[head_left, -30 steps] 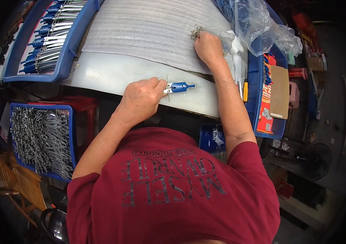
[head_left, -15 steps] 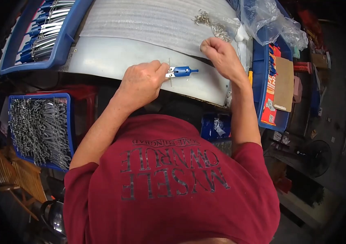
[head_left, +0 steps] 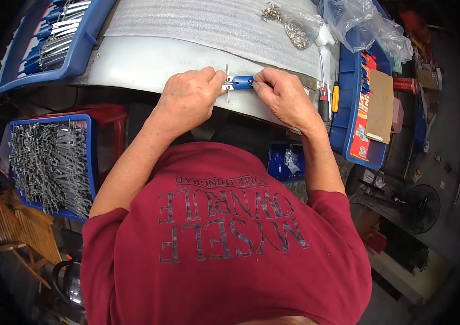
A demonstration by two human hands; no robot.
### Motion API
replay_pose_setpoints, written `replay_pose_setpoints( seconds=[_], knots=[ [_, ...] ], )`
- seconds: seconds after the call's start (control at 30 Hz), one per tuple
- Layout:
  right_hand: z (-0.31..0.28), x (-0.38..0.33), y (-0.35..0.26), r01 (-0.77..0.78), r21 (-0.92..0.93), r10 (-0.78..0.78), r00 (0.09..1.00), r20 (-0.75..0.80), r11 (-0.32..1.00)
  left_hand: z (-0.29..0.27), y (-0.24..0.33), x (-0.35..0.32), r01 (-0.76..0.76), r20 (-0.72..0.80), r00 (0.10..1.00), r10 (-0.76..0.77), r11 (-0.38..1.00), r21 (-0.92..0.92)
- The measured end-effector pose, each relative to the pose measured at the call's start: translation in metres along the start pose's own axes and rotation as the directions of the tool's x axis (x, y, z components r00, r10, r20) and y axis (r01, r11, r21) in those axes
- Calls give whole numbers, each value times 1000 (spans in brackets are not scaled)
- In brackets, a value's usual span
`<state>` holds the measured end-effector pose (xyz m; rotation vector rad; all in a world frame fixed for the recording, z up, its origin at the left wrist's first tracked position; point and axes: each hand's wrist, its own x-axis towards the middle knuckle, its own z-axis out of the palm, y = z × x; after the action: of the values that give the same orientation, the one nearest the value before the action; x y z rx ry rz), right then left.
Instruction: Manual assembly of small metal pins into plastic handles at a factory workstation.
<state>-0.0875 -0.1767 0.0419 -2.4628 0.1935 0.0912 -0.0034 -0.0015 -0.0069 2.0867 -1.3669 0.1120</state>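
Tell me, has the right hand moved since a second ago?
Yes. The right hand left the pile of small metal parts and came back toward the person, meeting the blue piece.

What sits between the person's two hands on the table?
In the head view, a small blue-handled metal tool sits between the left hand and right hand, pinched by both.

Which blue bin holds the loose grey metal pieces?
The blue bin by the person's left arm, piled with bare grey metal. The upper-left bin holds blue-handled pieces in rows.
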Motion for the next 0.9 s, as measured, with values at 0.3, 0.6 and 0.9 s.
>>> replay_pose_setpoints(
  seconds=[0.3,0.6,0.9],
  knots=[
    [5,1,0,12,-42,-15,999,-49,999,0,0,0,2,2,1000,-2,1000,27],
    [6,0,-1,-14,-60,10,998,-69,998,-1,1,0,-4,7,1000,4,1000,26],
    [7,1,-3,-81,33,83,994,-66,996,-1,1,1,-1,28,1000,0,1000,30]
  ],
)
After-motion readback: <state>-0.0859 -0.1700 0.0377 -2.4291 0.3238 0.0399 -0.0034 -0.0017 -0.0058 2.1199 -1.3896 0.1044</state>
